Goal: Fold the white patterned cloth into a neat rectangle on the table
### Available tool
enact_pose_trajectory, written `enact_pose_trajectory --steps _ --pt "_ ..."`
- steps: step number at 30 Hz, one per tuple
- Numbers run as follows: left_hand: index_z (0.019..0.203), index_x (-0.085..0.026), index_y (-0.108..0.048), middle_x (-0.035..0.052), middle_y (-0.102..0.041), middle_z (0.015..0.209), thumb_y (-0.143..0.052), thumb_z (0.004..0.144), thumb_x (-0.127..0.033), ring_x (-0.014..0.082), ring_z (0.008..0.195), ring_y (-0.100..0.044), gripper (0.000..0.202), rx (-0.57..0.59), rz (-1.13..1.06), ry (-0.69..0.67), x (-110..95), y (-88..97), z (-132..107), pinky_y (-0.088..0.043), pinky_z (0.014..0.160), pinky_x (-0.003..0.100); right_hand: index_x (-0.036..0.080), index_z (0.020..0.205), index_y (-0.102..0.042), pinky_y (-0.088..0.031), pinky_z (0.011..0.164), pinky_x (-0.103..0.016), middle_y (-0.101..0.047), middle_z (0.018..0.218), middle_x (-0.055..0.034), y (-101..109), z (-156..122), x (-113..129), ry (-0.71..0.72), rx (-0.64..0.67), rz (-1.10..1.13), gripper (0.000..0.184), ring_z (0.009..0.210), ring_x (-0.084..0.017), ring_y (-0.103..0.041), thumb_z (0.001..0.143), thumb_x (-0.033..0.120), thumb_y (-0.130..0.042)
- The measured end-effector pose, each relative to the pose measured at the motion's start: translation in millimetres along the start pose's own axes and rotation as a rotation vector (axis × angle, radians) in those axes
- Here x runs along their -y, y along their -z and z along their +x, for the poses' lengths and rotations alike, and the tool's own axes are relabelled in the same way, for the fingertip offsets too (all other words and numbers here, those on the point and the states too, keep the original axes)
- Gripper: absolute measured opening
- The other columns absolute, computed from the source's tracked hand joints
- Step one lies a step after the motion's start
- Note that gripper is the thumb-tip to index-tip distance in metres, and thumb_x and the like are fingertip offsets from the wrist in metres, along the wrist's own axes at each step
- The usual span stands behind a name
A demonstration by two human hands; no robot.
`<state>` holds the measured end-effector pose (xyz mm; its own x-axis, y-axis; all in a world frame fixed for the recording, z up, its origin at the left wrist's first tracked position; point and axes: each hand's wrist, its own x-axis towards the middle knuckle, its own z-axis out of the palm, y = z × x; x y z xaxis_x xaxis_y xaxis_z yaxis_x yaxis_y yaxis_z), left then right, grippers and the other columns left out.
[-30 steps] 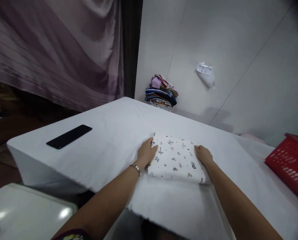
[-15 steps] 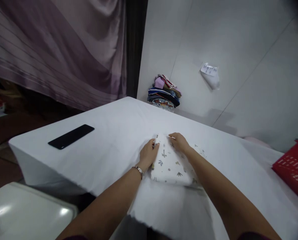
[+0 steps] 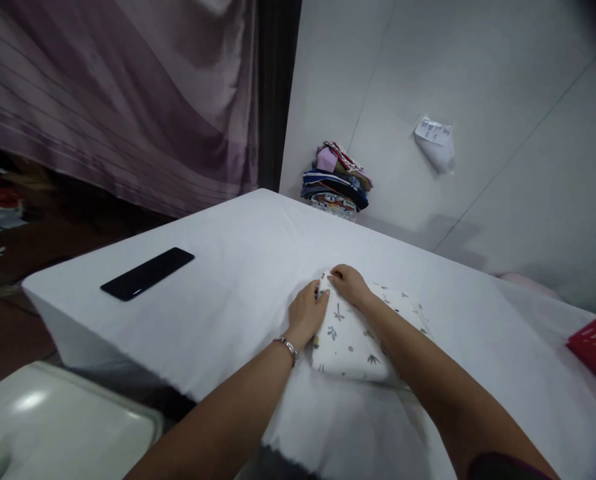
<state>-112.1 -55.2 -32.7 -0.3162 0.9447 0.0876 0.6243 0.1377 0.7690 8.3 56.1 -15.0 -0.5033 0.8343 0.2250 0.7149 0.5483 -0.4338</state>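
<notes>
A folded white cloth with small leaf prints (image 3: 358,337) lies on the white-covered table (image 3: 218,280). My left hand (image 3: 308,313), with a bracelet at the wrist, grips the cloth's left edge. My right hand (image 3: 348,283) reaches across the cloth and pinches its far left corner, right beside the left hand. My right forearm covers the middle of the cloth.
A black phone (image 3: 148,273) lies near the table's left edge. A stack of folded clothes (image 3: 337,180) sits against the far wall. A red basket (image 3: 595,343) pokes in at the right. A white surface (image 3: 53,427) is at the lower left. A paper note (image 3: 433,133) hangs on the wall.
My right hand has moved from the cloth's right edge across to its far left corner, next to the left hand. The view has shifted a little to the left.
</notes>
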Motion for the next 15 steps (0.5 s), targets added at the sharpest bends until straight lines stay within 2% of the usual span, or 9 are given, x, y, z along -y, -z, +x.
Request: enact_pose_trajectory --steps 3,8,15 --pt "0.122 -0.025 -0.050 0.0042 -0.060 0.120 -0.042 0.087 -0.043 0.0200 0.106 -0.054 0.040 0.007 -0.008 0.010 -0.6 0.4 -0.4 -0.039 0.088 0.031 0.018 0.080 -0.061 -0.035 0.061 -0.023 -0.060 0.071 0.0000 1.0 2.3 0.8 -0.033 -0.020 0.078 0.011 0.064 -0.012 -0.050 0.079 0.026 -0.053" --pt "0.121 -0.026 -0.050 0.0035 -0.060 0.119 -0.042 0.087 -0.041 0.0194 0.107 -0.054 0.038 0.004 -0.010 0.006 -1.5 1.4 -1.6 -0.038 0.089 0.030 0.019 0.076 -0.060 -0.036 0.065 -0.024 -0.060 0.076 -0.0010 4.5 6.2 4.1 0.025 -0.090 0.112 0.012 0.070 -0.013 -0.051 0.079 0.025 -0.049" --pt "0.121 -0.025 -0.050 0.0042 -0.060 0.118 -0.042 0.087 -0.041 0.0203 0.106 -0.055 0.038 0.001 -0.005 -0.003 -1.7 1.1 -1.5 -0.039 0.088 0.031 0.020 0.080 -0.055 -0.035 0.061 -0.024 -0.058 0.069 0.0010 2.9 13.9 4.9 -0.079 -0.011 0.091 0.011 0.065 -0.014 -0.050 0.082 0.025 -0.046"
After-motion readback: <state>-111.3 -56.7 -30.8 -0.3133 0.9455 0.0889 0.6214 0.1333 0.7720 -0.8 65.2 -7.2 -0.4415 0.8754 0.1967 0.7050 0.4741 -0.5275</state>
